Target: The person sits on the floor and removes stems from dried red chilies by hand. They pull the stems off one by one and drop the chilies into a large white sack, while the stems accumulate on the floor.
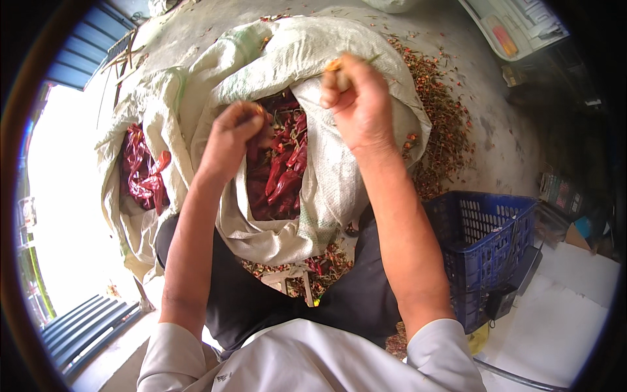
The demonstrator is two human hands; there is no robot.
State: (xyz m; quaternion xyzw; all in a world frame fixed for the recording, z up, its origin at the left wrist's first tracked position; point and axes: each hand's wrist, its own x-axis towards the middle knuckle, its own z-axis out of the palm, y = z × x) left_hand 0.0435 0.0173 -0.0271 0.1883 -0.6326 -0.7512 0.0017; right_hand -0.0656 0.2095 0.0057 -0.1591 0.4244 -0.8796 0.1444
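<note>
An open woven plastic sack (333, 196) with a rolled rim stands between the knees, and dried red chillies (284, 181) with some stems lie inside it. Over the left side of its opening is my left hand (242, 127), fingers curled, with a blurred reddish thing at the fingertips that looks like part of a chilli. My right hand (360, 93) is raised over the sack's right rim, its fingers closed on a small orange chilli cap with a green stem (334, 64). A second woven sack (166, 103) on the left holds more glossy dried red chillies (144, 171).
Chilli stems and caps (441, 108) lie heaped on the concrete floor right of the sack, with more under the legs. A blue plastic crate (494, 245) stands at the right. A pale plastic bin (514, 29) is at the upper right, and blue slatted metal (90, 46) at the upper left.
</note>
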